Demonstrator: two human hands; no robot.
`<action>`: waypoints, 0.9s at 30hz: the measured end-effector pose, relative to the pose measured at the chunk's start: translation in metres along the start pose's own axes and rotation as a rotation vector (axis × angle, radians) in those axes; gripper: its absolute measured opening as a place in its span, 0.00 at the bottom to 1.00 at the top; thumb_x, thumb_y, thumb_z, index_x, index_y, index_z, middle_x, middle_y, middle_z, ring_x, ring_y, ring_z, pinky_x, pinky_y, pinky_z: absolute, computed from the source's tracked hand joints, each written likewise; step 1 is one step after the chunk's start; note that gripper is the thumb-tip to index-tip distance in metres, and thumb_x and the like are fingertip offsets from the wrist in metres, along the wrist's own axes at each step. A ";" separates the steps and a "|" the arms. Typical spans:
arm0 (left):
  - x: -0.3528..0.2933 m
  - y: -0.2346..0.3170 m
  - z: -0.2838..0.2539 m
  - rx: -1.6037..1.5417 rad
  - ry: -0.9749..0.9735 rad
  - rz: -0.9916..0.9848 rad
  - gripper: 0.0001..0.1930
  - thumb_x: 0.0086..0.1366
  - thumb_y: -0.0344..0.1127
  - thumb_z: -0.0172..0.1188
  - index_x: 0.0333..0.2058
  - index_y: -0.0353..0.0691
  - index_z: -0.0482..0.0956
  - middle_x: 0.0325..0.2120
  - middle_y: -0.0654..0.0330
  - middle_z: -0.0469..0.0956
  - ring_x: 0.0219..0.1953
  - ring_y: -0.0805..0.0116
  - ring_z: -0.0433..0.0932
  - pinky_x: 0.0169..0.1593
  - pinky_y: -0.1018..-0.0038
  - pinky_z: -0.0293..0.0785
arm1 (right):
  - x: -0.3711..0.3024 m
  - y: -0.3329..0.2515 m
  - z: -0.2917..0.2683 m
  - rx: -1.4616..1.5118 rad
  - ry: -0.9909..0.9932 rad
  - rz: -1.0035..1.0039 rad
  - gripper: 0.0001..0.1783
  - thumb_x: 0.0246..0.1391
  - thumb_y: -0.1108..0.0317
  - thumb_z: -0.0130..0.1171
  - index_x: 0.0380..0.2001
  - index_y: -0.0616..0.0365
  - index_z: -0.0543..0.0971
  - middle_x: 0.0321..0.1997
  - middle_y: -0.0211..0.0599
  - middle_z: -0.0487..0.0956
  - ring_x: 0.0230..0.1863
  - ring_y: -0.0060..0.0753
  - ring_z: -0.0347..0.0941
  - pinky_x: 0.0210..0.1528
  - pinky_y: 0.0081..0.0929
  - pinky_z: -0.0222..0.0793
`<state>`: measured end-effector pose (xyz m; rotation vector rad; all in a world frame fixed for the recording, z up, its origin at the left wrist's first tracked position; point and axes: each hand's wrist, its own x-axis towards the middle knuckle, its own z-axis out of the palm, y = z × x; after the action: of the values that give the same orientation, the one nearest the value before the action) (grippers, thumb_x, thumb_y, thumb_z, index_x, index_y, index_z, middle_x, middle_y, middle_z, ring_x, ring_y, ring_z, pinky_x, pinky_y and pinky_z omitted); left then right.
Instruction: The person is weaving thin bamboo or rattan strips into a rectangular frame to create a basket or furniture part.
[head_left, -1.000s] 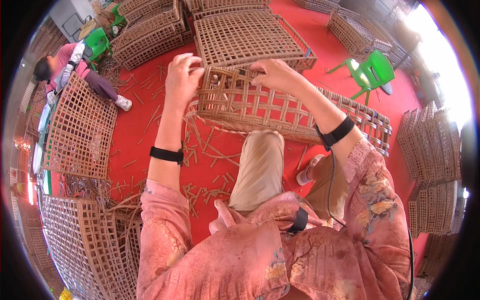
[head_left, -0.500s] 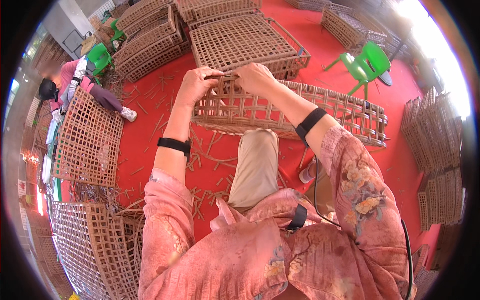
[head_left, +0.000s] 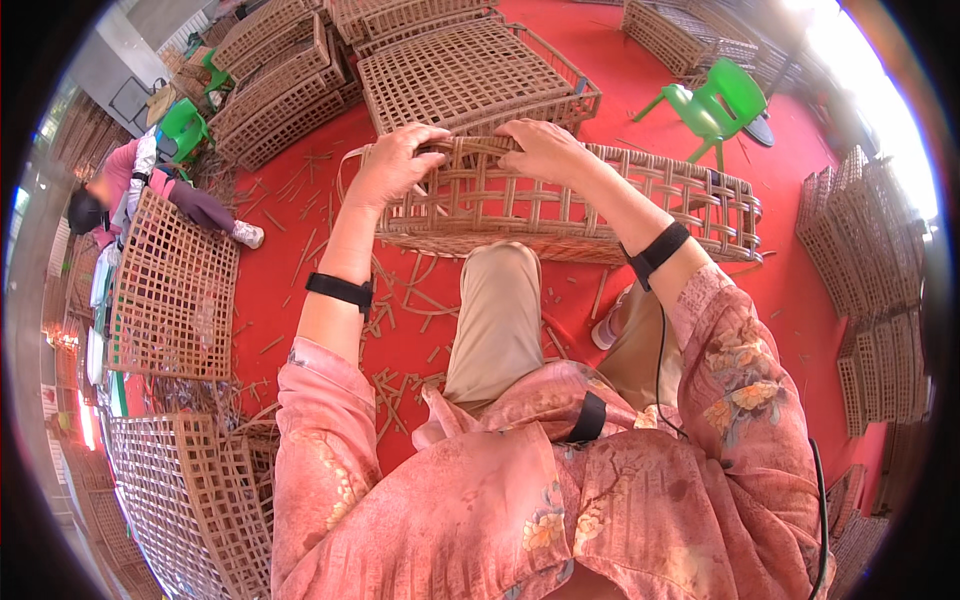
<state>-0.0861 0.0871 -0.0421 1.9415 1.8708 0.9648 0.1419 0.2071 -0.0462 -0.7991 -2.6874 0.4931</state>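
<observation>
A long, brown woven wicker basket [head_left: 590, 205] with open lattice sides lies across in front of my knees. My left hand [head_left: 398, 165] is closed on its upper rim near the left end, thumb on the near side and fingers over the top. Farther right along the same rim, my right hand [head_left: 545, 152] grips with its fingers curled over the edge. Between the two hands a short stretch of rim shows. Just left of my left hand, a thin loose cane strip [head_left: 343, 175] bends out in a loop. My fingertips behind the rim are hidden.
Stacked wicker baskets [head_left: 465, 80] stand just beyond, more [head_left: 870, 240] at the right. A green chair [head_left: 715, 105] is at the far right. Cane scraps [head_left: 400, 395] litter the red floor [head_left: 290, 300]. At left, another person [head_left: 190, 200] sits behind a woven panel [head_left: 172, 290].
My hands have moved apart; the right one has shifted right along the rim. A looped strip now shows beside my left hand. The whole view has shifted slightly.
</observation>
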 end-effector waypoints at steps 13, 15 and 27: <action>0.020 -0.001 0.004 0.073 -0.134 0.145 0.18 0.61 0.27 0.59 0.51 0.41 0.81 0.46 0.57 0.82 0.48 0.62 0.80 0.56 0.70 0.73 | 0.008 -0.006 0.011 -0.098 0.022 -0.010 0.19 0.54 0.58 0.60 0.45 0.60 0.80 0.35 0.55 0.82 0.41 0.58 0.78 0.47 0.50 0.71; 0.016 0.002 0.010 0.075 -0.101 0.136 0.17 0.61 0.27 0.58 0.50 0.40 0.82 0.46 0.57 0.82 0.48 0.62 0.80 0.56 0.70 0.73 | 0.009 0.003 0.018 -0.048 0.069 -0.019 0.17 0.54 0.57 0.60 0.40 0.59 0.82 0.35 0.54 0.82 0.42 0.56 0.79 0.46 0.48 0.72; 0.028 0.013 0.017 0.147 -0.089 0.153 0.19 0.62 0.30 0.58 0.53 0.42 0.79 0.49 0.56 0.80 0.51 0.62 0.78 0.57 0.70 0.72 | -0.011 0.023 -0.017 0.167 0.031 -0.078 0.28 0.56 0.57 0.58 0.58 0.58 0.74 0.53 0.49 0.79 0.54 0.51 0.75 0.56 0.43 0.67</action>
<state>-0.0669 0.1166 -0.0386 2.2020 1.8114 0.7864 0.1679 0.2228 -0.0421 -0.6476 -2.5957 0.6701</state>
